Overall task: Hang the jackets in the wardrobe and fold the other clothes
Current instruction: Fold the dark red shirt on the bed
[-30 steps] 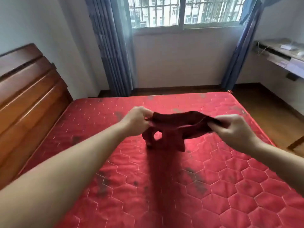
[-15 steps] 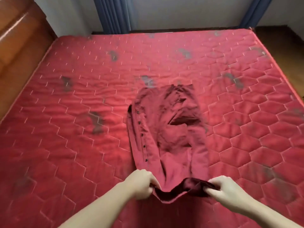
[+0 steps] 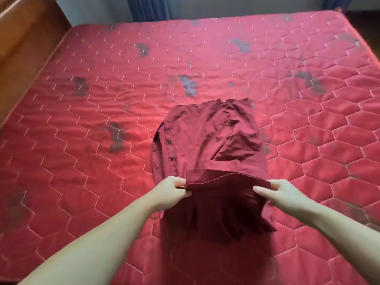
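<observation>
Head view. Mattress: red, quilted in hexagons, with dark blotches scattered over it; fills most of the view. Headboard: brown wood, along the mattress's left edge. Curtain: blue, hanging beyond the far edge, against a pale wall.

Shirt: dark red, buttoned placket running down its left side, lying flat and creased on the mattress at centre. Its near end is lifted off the mattress and turned up toward the far end, forming a raised fold with a shadowed drape beneath.

Left hand: forearm reaching in from lower left, fingers curled, thumb and fingers pinching the left corner of the raised fold.

Right hand: forearm reaching in from lower right, thumb laid over the cloth, fingers tucked under it, gripping the right corner of the fold. Both hands level, apart by the fold's width.
</observation>
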A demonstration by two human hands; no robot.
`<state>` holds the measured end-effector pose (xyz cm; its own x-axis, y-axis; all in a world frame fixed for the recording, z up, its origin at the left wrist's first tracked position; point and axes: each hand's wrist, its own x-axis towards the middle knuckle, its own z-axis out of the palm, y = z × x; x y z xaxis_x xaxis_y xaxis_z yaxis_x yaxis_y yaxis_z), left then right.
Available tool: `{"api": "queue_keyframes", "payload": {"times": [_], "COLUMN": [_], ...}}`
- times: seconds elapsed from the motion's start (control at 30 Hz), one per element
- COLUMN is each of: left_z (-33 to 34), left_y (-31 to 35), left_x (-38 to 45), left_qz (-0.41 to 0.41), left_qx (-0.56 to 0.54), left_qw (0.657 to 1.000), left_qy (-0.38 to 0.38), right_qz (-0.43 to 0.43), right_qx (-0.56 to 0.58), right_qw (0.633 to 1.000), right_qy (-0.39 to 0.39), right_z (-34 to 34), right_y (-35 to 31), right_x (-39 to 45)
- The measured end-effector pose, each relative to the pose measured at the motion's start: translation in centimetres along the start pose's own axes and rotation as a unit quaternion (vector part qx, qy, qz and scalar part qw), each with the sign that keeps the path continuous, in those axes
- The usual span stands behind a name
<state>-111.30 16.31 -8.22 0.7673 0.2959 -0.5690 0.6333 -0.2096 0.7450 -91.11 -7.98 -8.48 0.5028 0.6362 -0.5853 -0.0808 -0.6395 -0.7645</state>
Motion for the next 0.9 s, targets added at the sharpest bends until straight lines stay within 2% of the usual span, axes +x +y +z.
{"api": "queue_keyframes", "payload": {"times": [0.07,0.13,0.2,0.27,0.33,0.37,0.43,0.53,0.57,0.63,0.73,0.9], "left_z": [-1.6,-3.0,-4.1,-4.9,-5.3,-5.4,-5.5,-6.6,-7.2,-7.8,-7.8,-7.4], "left_y": [0.1,0.1,-0.1,-0.4,-1.2,-1.7,-2.6,-2.7,-2.4,-2.1,-2.0,-2.8], "left_x": [2.2,4.7,7.2,9.6,12.0,13.1,15.4,18.7,19.7,21.2,22.6,23.4], "left_qz": [0.021,0.032,0.030,0.004,-0.029,-0.042,-0.057,-0.070,-0.072,-0.082,-0.122,-0.155], "left_qx": [-0.051,-0.079,-0.116,-0.154,-0.153,-0.143,-0.128,-0.117,-0.119,-0.124,-0.128,-0.187], "left_qw": [0.998,0.995,0.989,0.982,0.981,0.983,0.985,0.984,0.983,0.981,0.978,0.969], "left_qy": [0.033,0.057,0.090,0.111,0.113,0.107,0.098,0.117,0.122,0.124,0.108,0.051], "right_qz": [-0.010,0.001,0.015,0.070,0.152,0.179,0.185,0.169,0.168,0.180,0.177,0.106], "right_qx": [0.045,0.146,0.185,0.139,0.081,0.056,0.046,0.093,0.064,-0.063,-0.214,-0.185], "right_qw": [0.998,0.987,0.980,0.988,0.981,0.976,0.979,0.981,0.984,0.982,0.957,0.970], "right_qy": [0.041,0.072,0.067,-0.004,-0.094,-0.110,-0.071,-0.011,-0.001,0.014,0.082,0.120], "right_z": [-0.3,-0.5,-0.7,-0.6,0.3,0.8,1.2,0.9,0.9,1.2,1.9,2.8], "right_y": [-1.5,-3.4,-4.9,-5.3,-4.6,-4.4,-4.5,-5.3,-5.7,-5.3,-3.9,-2.5], "right_x": [3.4,6.5,9.1,11.1,12.9,13.7,16.1,20.2,21.3,23.0,24.3,25.4]}}
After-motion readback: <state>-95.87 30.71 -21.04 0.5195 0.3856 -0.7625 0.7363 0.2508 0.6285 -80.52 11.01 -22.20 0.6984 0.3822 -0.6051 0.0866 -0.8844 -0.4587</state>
